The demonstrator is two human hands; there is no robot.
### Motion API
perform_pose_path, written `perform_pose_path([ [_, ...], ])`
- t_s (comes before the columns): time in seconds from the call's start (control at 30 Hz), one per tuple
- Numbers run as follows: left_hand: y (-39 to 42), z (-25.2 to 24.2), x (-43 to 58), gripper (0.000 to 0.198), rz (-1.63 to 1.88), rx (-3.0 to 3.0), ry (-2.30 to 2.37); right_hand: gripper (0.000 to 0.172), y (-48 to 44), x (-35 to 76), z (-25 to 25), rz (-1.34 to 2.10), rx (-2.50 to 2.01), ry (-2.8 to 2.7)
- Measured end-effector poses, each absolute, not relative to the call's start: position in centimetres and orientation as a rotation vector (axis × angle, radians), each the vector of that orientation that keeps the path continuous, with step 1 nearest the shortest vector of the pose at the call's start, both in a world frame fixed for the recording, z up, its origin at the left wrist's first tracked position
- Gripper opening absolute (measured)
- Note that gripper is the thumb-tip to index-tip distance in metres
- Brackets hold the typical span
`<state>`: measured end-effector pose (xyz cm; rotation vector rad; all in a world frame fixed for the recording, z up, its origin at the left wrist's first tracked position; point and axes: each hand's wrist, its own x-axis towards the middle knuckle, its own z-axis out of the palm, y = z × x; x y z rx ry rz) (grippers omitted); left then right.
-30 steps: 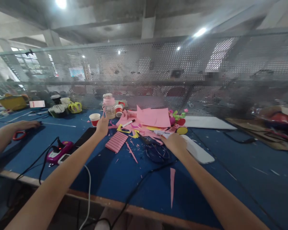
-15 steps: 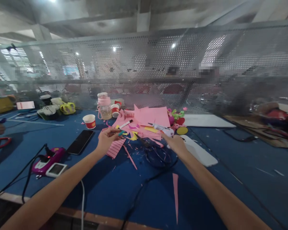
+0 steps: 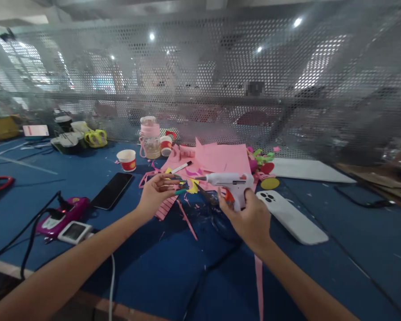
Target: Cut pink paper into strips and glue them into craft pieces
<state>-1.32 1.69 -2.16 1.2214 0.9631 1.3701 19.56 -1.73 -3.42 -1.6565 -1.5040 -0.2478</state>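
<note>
My right hand (image 3: pixel 250 220) is wrapped round the handle of a white hot glue gun (image 3: pixel 229 179) with an orange trigger. Its thin nozzle points left, towards my other hand. The fingers of my left hand (image 3: pixel 154 194) are bent, with a small teal piece (image 3: pixel 180 191) at the thumb tip; its kind is too small to tell. Beneath and behind both hands lie pink paper sheets (image 3: pixel 220 157), yellow scraps (image 3: pixel 194 186) and a black-and-white marker (image 3: pixel 181 167). Dark scissors (image 3: pixel 207 196) are partly hidden below the glue gun.
A black phone (image 3: pixel 112 191), a paper cup (image 3: pixel 127 160) and a pink-lidded bottle (image 3: pixel 150 139) stand left. A purple power strip (image 3: pixel 63 216) trails cables near the front. To the right lies a white phone (image 3: pixel 292 217). A perforated metal screen (image 3: pixel 200 80) closes the back.
My right hand has raised the glue gun and turned it side-on, nearer to me. My left hand has shifted slightly right, fingers spread more. The camera view has tilted down a little.
</note>
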Motion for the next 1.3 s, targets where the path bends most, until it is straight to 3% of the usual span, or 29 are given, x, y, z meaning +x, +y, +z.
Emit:
perform_pose_path([
  [0.1,1.7,-2.1,-1.3,0.044,1.350,1.218,0.982,0.033,-1.9,19.3,-3.8,-0.419,-1.516,-1.624],
  [0.37,1.4,-2.2,-1.2,0.040,1.307,1.328,0.958,0.026,-2.3,19.0,-4.4,-0.435,-1.422,-1.692],
  [0.57,1.6,-2.6,-1.6,0.020,1.464,1.645,1.017,0.028,-2.2,19.2,-3.9,-0.247,-1.544,-1.533],
  [0.83,1.6,-3.1,-2.0,0.029,1.575,2.097,1.296,0.033,-1.9,19.4,-4.0,-0.089,-1.582,-1.460],
  [1.0,1.4,-3.1,-1.9,0.010,1.633,2.287,1.267,0.033,-2.0,19.2,-3.9,-0.086,-1.605,-1.472],
  [1.3,1.8,-3.0,-2.1,0.018,1.694,2.334,1.243,0.033,-2.1,19.2,-4.0,-0.063,-1.614,-1.495],
])
